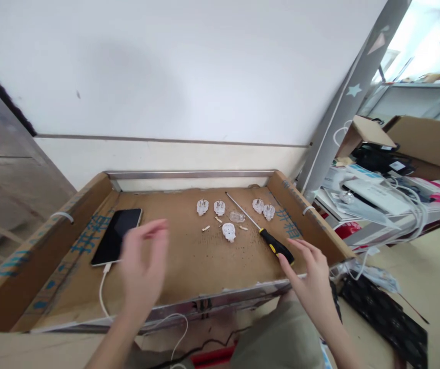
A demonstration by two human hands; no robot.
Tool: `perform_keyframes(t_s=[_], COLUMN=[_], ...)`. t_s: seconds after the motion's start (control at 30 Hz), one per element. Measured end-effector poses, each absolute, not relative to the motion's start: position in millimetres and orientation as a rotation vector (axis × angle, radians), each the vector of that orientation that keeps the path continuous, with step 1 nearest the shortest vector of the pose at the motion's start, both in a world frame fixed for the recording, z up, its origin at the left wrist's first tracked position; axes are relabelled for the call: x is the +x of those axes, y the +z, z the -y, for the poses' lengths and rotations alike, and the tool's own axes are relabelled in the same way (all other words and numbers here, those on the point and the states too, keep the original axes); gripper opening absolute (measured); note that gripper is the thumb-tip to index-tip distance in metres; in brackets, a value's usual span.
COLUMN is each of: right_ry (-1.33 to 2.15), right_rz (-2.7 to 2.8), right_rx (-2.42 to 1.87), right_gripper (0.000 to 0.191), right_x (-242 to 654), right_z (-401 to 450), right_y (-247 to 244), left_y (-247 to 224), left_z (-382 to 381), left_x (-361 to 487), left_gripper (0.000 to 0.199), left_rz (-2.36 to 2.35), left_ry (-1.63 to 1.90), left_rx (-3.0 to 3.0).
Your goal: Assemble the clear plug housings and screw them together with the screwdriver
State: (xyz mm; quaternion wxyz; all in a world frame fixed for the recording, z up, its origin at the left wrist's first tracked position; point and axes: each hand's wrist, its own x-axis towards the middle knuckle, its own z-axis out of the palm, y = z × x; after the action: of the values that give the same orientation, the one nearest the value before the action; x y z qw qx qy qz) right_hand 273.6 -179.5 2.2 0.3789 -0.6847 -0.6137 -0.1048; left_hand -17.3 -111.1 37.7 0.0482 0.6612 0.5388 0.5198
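Note:
My left hand (143,261) is smeared by motion above the left part of the cardboard tray, near a phone (118,236) with a white cable. Its thumb and fingertips come close together, and I cannot make out anything between them. My right hand (310,274) is open, thumb and fingers apart around the end of a black and yellow screwdriver (276,246); contact is unclear. Left of the screwdriver lie a white plug part (228,232), a clear cover (237,217) and small pale pieces (205,228). Clear pronged plug parts (202,206) lie farther back, with others (268,211) at right.
Raised walls (312,218) edge the cardboard tray (181,271). Behind it stands a white panel (174,92). On the right, a cluttered shelf (381,197) holds boxes and cables. A black perforated item (385,318) lies low at right. The white cable (102,294) hangs over the front edge.

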Motion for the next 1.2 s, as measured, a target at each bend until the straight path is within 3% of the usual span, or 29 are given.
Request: perform_keyframes(t_s=[0.13,0.27,0.5,0.87,1.2], right_ry=[-0.253,-0.269,-0.301,-0.376,-0.319], right_rz=[1.656,1.758,1.795,1.657,1.943], right_rx=[-1.877,-1.953,-2.098,-2.078,-1.886], right_gripper=[0.033,0.032,0.023,0.027,0.030], right_x=[282.5,265.8,278.2,296.8,239.7], right_z=[149.6,124.1,127.0,147.2,63.4], right_y=[-28.8,-21.6,-19.4,-32.0,-13.8], left_y=[16.6,-2.6,-11.8,-14.7,-10.8], left_z=[65.3,34.7,36.8,36.7,30.5], left_x=[35.9,62.4,47.9,53.8,49.4], left_gripper=[0.020,0.020,0.017,0.013,0.012], left_rz=[-1.234,-1.120,-1.139,-1.188,-1.274], left_ry=[0.995,0.764,0.800,0.838,0.895], left_rx=[2.466,2.560,2.521,2.544,2.517])
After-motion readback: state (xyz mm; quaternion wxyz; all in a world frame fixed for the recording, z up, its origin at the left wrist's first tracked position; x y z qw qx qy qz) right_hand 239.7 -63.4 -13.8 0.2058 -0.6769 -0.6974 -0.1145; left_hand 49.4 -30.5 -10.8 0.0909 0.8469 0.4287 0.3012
